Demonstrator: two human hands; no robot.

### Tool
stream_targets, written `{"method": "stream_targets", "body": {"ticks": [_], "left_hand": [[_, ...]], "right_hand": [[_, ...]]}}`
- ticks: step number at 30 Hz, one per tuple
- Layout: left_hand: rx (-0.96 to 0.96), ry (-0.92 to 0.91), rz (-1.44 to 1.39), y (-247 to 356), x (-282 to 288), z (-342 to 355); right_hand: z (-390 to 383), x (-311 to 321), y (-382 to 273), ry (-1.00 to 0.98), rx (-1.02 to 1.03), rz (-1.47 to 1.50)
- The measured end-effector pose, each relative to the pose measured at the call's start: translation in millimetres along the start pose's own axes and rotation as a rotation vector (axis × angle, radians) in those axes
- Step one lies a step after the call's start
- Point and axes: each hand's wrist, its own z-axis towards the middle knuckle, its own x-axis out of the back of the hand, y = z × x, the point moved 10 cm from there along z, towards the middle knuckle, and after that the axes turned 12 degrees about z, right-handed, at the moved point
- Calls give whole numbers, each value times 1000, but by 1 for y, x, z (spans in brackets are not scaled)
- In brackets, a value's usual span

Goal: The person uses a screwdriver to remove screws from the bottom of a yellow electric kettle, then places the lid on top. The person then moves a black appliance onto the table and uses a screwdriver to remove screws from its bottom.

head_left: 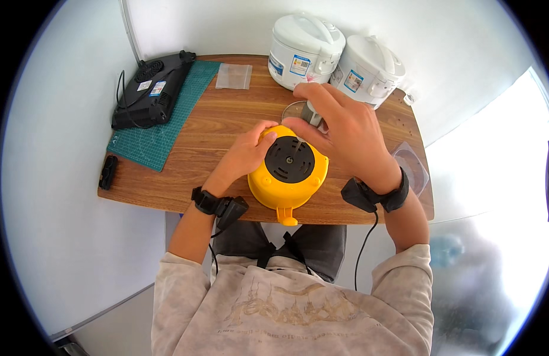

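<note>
Person [292,320] in a pale patterned T-shirt, seen from above, worked with both bare hands at a brown wooden table [203,130]. A yellow bowl-shaped housing [293,194] stood upside down near the table's front edge, centred before the body, with its hook-like tab [286,216] pointing toward the person. A round black slotted disc [279,166] covered the middle of its base.

The left hand [246,151] rested on the housing's left side, thumb laid over the base beside the disc and fingers bent close together at the far edge; whether they gripped underneath could not be told. The right hand [345,127] was above the housing's far right side, thumb and fingers pinching the grey-and-white handle of a screwdriver [312,115]. Its thin shaft slanted down to the disc's centre.

Beyond the housing, partly hidden, lay a clear round lid [293,111]. Two white rice cookers [307,53] stood side by side at the back right, and a clear plastic bag [233,76] lay left of them. At the left, a black appliance [158,98] with a cable overlapped a green cutting mat [152,157].
</note>
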Motion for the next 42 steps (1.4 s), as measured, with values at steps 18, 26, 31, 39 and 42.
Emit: {"method": "stream_targets", "body": {"ticks": [18,26,31,39,42], "left_hand": [[35,-27,-16,-3,-3,1],[38,-25,14,-3,-3,1],[14,-32,20,-5,-3,2],[17,-33,10,-4,-3,2],[23,-35,10,-6,-4,2]], "right_hand": [[-1,13,-8,151,115,76],[-12,19,9,163,-37,237],[-14,24,8,220,25,221],[-13,22,11,224,17,244],[-13,22,11,232,4,223]]}}
